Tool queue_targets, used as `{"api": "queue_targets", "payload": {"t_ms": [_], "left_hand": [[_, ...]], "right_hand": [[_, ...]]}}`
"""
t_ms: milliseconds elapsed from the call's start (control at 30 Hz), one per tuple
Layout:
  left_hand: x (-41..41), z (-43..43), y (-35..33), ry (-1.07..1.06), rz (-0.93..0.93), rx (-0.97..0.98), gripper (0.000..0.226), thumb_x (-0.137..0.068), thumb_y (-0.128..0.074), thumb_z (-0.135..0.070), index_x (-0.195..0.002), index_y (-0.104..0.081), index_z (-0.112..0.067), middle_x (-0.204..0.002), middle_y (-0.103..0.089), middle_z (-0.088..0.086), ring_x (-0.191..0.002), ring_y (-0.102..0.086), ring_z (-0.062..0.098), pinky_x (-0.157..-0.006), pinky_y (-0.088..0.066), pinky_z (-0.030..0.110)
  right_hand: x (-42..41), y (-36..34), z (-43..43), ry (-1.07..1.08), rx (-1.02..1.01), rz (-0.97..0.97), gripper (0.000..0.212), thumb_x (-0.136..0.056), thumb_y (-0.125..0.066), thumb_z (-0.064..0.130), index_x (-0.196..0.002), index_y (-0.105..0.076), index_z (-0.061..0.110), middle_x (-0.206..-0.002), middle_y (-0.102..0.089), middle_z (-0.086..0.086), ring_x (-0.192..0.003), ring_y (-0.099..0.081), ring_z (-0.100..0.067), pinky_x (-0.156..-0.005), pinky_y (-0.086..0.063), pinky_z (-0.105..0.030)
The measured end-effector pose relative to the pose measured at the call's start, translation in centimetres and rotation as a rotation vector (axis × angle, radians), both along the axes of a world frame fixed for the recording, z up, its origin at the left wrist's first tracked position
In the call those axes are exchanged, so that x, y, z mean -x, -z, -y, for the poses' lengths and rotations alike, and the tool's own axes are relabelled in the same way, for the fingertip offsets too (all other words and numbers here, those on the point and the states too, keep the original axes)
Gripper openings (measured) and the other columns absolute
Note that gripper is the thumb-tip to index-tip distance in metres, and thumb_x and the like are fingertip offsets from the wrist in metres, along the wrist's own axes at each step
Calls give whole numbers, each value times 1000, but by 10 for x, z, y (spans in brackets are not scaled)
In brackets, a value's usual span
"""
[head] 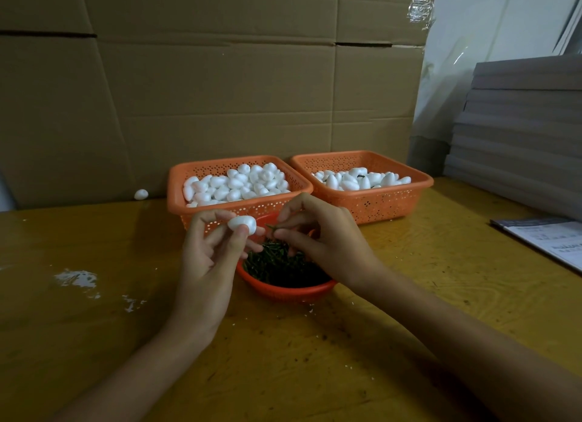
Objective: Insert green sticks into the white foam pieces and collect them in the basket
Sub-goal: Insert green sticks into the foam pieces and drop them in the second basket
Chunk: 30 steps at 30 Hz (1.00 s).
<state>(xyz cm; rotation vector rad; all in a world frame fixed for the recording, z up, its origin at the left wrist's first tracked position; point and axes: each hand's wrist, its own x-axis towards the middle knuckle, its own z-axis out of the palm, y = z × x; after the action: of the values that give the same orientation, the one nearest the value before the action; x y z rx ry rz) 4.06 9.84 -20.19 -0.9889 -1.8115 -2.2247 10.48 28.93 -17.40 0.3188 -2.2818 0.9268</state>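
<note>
Well beyond both hands, a cardboard wall [220, 91] stands at the back of the yellow table [94, 327]. Far off to the right of the right hand, grey boards [519, 132] are stacked, with a printed sheet [548, 242] lying nearer. Just behind the hands sit two orange baskets side by side. The left basket [252, 209], behind the left hand, is heaped with white foam pieces [239, 182]. The right basket [387, 204], behind and to the right of the right hand, holds a shallower layer [356, 179], with something dark showing among them. Directly under and between the hands is a red bowl [283, 291] full of green sticks [283, 264]. The left hand [208, 258] is raised with its palm toward the camera and pinches one foam piece [242, 224] between thumb and fingertips, above the bowl's left edge. The right hand [327, 242] hovers over the bowl and pinches a single stick [271, 228] between thumb and forefinger. The stick's tip points at the held piece, close to it but apart. Away to the left of the left hand, a stray piece [141, 194] lies against the cardboard.
</note>
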Motion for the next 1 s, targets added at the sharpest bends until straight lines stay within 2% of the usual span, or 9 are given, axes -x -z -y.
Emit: {"api": "queue_targets", "payload": {"t_ms": [100, 333, 500, 667, 767, 867, 933, 1000], "left_hand": [[0, -1, 1, 12, -7, 13, 21, -98, -61, -30, -117, -56, -22, -105, -79, 0, -90, -76, 17, -80, -55, 19], [1, -1, 2, 3, -3, 7, 26, -96, -63, -32, -117, -55, -19, -104, -79, 3, -89, -76, 17, -79, -56, 19], [3, -1, 4, 9, -11, 16, 25, -96, -63, -31, -117, -54, -20, -105, -79, 2, -89, -76, 15, -81, -56, 18], [4, 0, 5, 19, -19, 30, 25, -98, -64, -29, -118, -54, -21, -106, -78, 4, -92, -75, 19, -83, -55, 20], [3, 0, 5, 15, -23, 38, 25, -97, -65, -30, -117, -54, -22, -106, -79, 3, -93, -75, 21, -82, -56, 22], [4, 0, 7, -2, -44, 74, 21, -98, -66, -31, -114, -54, -26, -106, -78, 3, -95, -75, 21, -87, -53, 34], [4, 0, 8, -15, -71, 85, 18, -99, -66, -30, -113, -55, -28, -107, -78, 2, -97, -75, 20, -88, -52, 36], [3, 0, 8, -17, -89, 85, 15, -99, -66, -30, -111, -57, -31, -111, -78, 1, -101, -76, 20, -90, -55, 36]], "right_hand": [[-1, -1, 0, 3, -14, -22, 17, -91, -79, 12, -104, -69, 7, -96, -78, 6, -82, -71, 6, -76, -53, -15], [-4, -3, 3, -18, -49, -86, 13, -92, -78, 12, -103, -75, 5, -97, -79, 2, -87, -72, 2, -79, -58, -21], [-6, -4, 3, -13, -70, -65, 15, -95, -76, 11, -110, -78, 8, -100, -78, 3, -85, -73, -5, -78, -61, -34], [-6, -5, 3, -2, -83, -85, 16, -96, -74, 10, -111, -79, 10, -103, -79, 5, -81, -71, 0, -76, -60, -29], [-6, -4, 4, -24, -82, -96, 16, -96, -73, 9, -112, -77, 6, -103, -80, 2, -81, -71, 4, -76, -60, -25], [-6, -3, 5, -49, -61, -108, 18, -95, -75, 10, -109, -67, 4, -100, -80, 0, -83, -69, 11, -76, -57, -17], [-5, -3, 5, -58, -68, -117, 20, -94, -76, 11, -107, -61, 5, -96, -80, 1, -81, -70, 9, -73, -54, -14], [-4, -2, 5, -70, -78, -128, 22, -94, -76, 12, -104, -57, 4, -93, -80, 0, -79, -73, 2, -70, -57, -20]]}}
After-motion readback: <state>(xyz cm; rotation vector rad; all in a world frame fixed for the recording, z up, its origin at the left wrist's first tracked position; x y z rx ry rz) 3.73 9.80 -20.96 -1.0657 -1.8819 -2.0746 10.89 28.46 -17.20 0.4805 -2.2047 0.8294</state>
